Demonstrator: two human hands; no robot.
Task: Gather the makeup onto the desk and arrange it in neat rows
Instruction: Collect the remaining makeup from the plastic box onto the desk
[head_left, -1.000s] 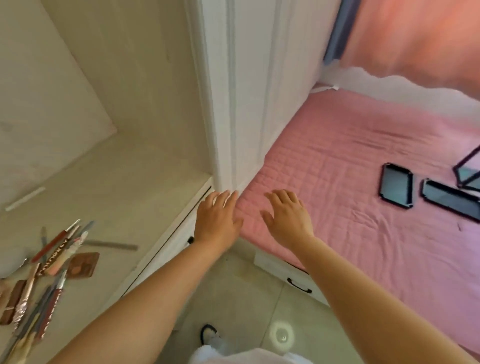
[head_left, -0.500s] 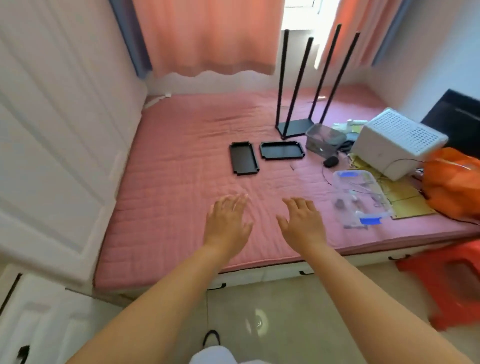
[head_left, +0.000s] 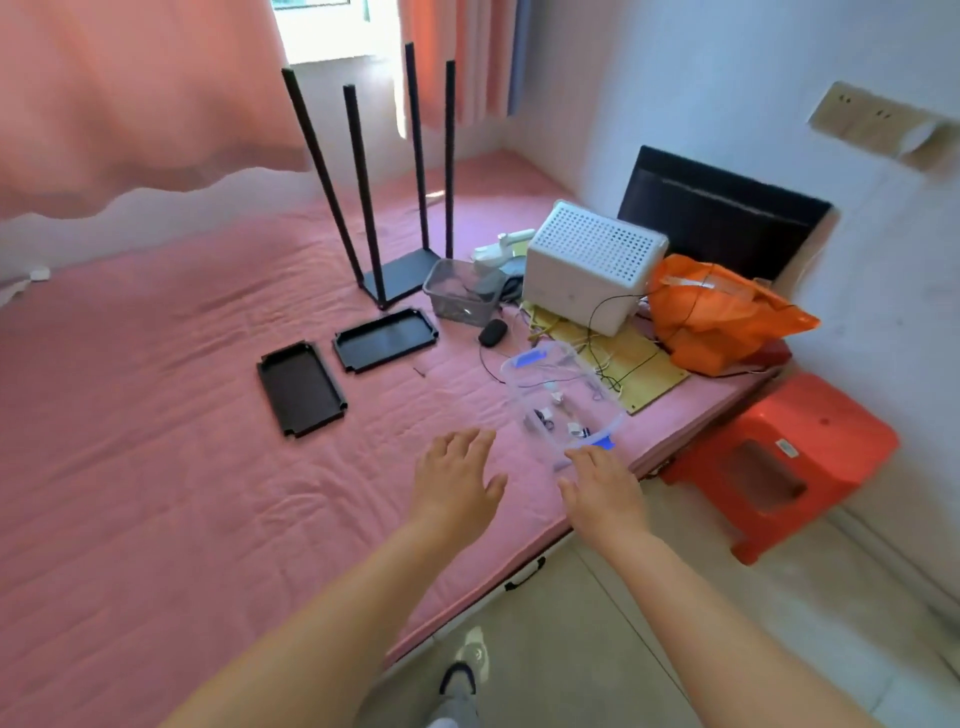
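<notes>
Two hands out front, palms down, fingers straight and loose, holding nothing. Left hand (head_left: 457, 480) hovers over the pink bed cover (head_left: 156, 467); right hand (head_left: 605, 486) sits at the bed's near edge, fingertips at or just short of the near blue-latched end of a clear plastic box (head_left: 563, 400); contact can't be confirmed. Box lies just beyond the right hand, small items inside, too small to say whether they are makeup. No desk in view. Right of the right hand: orange stool (head_left: 779, 462) on the floor. Beyond the left hand: two flat black trays (head_left: 301, 387) side by side, apart from each other. Farther out: black mouse (head_left: 492, 332), mesh basket (head_left: 462, 291), white perforated box (head_left: 592, 267), orange bag (head_left: 722, 312), and a black frame with four upright posts (head_left: 395, 273). Farthest: pink curtains (head_left: 130, 93).
</notes>
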